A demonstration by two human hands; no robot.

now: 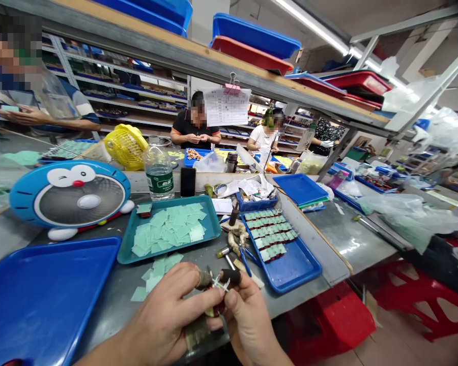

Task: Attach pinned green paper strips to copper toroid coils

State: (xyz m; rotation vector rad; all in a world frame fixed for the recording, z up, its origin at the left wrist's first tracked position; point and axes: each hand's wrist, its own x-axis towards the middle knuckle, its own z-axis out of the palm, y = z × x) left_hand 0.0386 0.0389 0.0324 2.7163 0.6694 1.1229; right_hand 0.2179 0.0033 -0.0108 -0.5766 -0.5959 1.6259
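My left hand (168, 315) and my right hand (248, 320) meet at the bench's front edge, both pinched on a small component (218, 284) with thin metal leads. Dark finger cots cover the fingertips on it. Just beyond lies a teal tray (137, 256) of pale green square pieces, with loose green pieces (156, 272) spilled on the bench (347, 239) in front of it. To the right sits a blue tray (293, 269) with rows of small green boards.
An empty blue tray (41, 300) lies at the near left. A blue cartoon-face fan (70, 198), a yellow fan (125, 146), a water bottle (159, 173) and a black phone (188, 181) stand behind. Hand tools (236, 244) lie between the trays. Other people sit at benches beyond.
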